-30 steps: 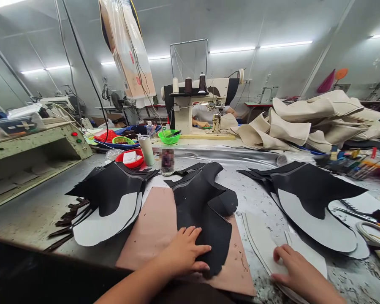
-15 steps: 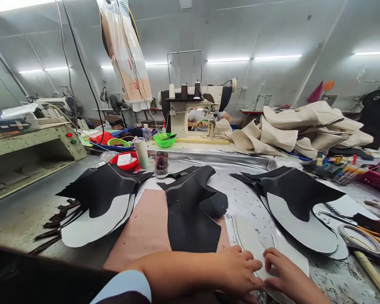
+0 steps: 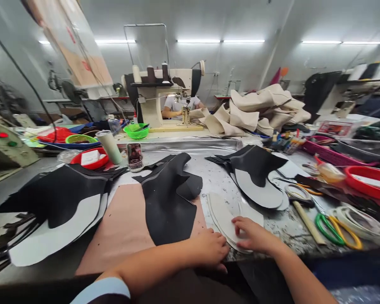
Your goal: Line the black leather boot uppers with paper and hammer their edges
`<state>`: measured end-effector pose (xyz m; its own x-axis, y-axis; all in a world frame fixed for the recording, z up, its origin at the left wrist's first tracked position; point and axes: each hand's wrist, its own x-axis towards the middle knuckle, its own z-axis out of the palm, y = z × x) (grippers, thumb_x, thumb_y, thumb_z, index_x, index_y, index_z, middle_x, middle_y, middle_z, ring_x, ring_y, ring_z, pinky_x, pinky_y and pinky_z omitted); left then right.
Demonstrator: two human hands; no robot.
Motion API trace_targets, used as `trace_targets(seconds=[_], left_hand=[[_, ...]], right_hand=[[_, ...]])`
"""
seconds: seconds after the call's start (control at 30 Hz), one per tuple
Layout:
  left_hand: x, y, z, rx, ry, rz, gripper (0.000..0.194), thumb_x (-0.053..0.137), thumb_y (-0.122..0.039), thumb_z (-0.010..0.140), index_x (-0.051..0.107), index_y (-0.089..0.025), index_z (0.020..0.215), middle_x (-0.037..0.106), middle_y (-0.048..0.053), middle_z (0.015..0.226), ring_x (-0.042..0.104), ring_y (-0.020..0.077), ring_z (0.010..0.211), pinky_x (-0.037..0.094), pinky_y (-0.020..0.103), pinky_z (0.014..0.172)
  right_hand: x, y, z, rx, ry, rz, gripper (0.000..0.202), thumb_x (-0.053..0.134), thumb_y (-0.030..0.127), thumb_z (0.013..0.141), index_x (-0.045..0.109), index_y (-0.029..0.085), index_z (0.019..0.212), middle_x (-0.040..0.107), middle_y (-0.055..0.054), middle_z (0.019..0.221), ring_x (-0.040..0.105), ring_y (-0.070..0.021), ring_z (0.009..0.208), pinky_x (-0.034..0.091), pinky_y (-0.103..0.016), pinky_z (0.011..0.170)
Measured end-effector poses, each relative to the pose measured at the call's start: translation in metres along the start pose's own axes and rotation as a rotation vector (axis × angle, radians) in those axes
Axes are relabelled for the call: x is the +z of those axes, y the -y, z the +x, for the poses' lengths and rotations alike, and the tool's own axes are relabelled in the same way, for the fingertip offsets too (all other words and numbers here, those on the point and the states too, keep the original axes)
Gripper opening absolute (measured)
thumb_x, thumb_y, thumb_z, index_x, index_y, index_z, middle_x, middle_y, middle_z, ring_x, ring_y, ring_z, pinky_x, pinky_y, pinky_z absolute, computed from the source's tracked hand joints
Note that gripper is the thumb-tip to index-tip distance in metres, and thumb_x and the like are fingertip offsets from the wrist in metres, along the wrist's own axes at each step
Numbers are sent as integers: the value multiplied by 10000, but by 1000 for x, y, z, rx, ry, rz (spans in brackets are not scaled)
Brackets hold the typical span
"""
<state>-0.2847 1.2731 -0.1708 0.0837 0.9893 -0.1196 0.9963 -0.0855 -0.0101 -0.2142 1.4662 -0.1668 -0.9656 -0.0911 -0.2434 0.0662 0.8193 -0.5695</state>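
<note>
My left hand (image 3: 210, 250) reaches across from the lower left to the table's front edge. Its fingers are loosely bent, the thumb is apart below them, and nothing shows in its grasp. Beside it my right hand (image 3: 255, 236) rests over the white curved pieces (image 3: 220, 210), thumb and forefinger apart at their surface. These pieces overlap in a thin stack; part of it is under my right hand. Just left of the stack, black cut panels (image 3: 169, 207) lie partly over a pinkish sheet (image 3: 120, 219).
Black panels with white curved parts lie in a left pile (image 3: 69, 202) and a right pile (image 3: 256, 169). Scissors (image 3: 329, 228) and a wooden stick (image 3: 308, 223) are at right. Behind stand a phone (image 3: 134, 156), a tumbler (image 3: 109, 145) and a sewing machine (image 3: 155, 101); another person sits beyond.
The view has swung to the right, bringing the scissors and a red basket in. My hands have drawn apart a little, my left hand now lying nearer the table's edge.
</note>
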Motion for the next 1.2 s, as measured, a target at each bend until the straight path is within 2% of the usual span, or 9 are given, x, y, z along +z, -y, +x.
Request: trace_targets(seconds=[0.13,0.3,0.43,0.63,0.73,0.8,0.9,1.0,1.2], left_hand=[[-5,1,0,-3,6,-17,541,602,-566,701,551,-130,1016,590,90,915,562,238,837,438,330,682],[-11,-4,0,-41,-9,-29,520,622,-532,704,549,-128,1023,598,92,921,566,235,842,436,320,679],[-9,-7,-1,-20,35,-15,467,555,-544,748,569,-140,984,605,77,885,578,226,794,443,327,639],[-13,-16,-1,-51,-4,-12,393,531,-511,775,576,-145,908,616,69,828,597,218,743,438,316,581],[-19,-19,1,-74,-7,-27,411,539,-495,773,546,-143,984,622,72,824,605,218,714,430,312,548],[-21,-21,3,-93,1,-39,435,539,-477,780,526,-122,1030,626,78,840,606,222,720,435,320,544],[-20,-21,7,-97,17,-46,404,517,-473,799,561,-110,969,628,83,863,603,224,744,446,334,559],[-17,-21,8,-103,32,-53,436,511,-523,788,591,-115,916,627,82,874,600,223,753,447,330,553],[-10,-20,5,-102,-14,-35,431,506,-528,787,607,-120,884,621,76,843,600,217,725,446,323,534]], right_hand=[[-4,-7,2,28,-10,70,183,700,185,561,551,191,668,515,-84,1145,440,-229,1118,332,-305,936],[5,-7,2,22,-80,-11,297,774,245,507,546,185,689,516,-79,1090,469,-236,1041,372,-315,875],[11,-6,2,28,-85,-23,243,730,225,543,524,192,669,520,-72,1074,483,-228,1016,374,-316,867],[10,-5,3,60,0,-1,121,617,178,553,517,196,619,510,-76,1114,478,-239,1061,367,-308,889],[9,-1,2,62,26,-27,41,533,168,591,531,199,618,511,-79,1127,482,-232,1078,368,-296,892],[10,2,1,67,27,-68,58,487,170,622,538,198,630,516,-90,1131,498,-225,1063,373,-297,887],[12,6,-1,96,31,-100,38,504,212,628,539,197,630,504,-103,1177,488,-236,1088,366,-304,906],[13,7,-1,124,43,-93,61,560,231,577,536,198,622,487,-103,1219,461,-253,1128,351,-309,933],[13,7,0,131,44,-106,36,545,217,592,532,199,621,486,-93,1224,462,-240,1131,352,-305,936]])
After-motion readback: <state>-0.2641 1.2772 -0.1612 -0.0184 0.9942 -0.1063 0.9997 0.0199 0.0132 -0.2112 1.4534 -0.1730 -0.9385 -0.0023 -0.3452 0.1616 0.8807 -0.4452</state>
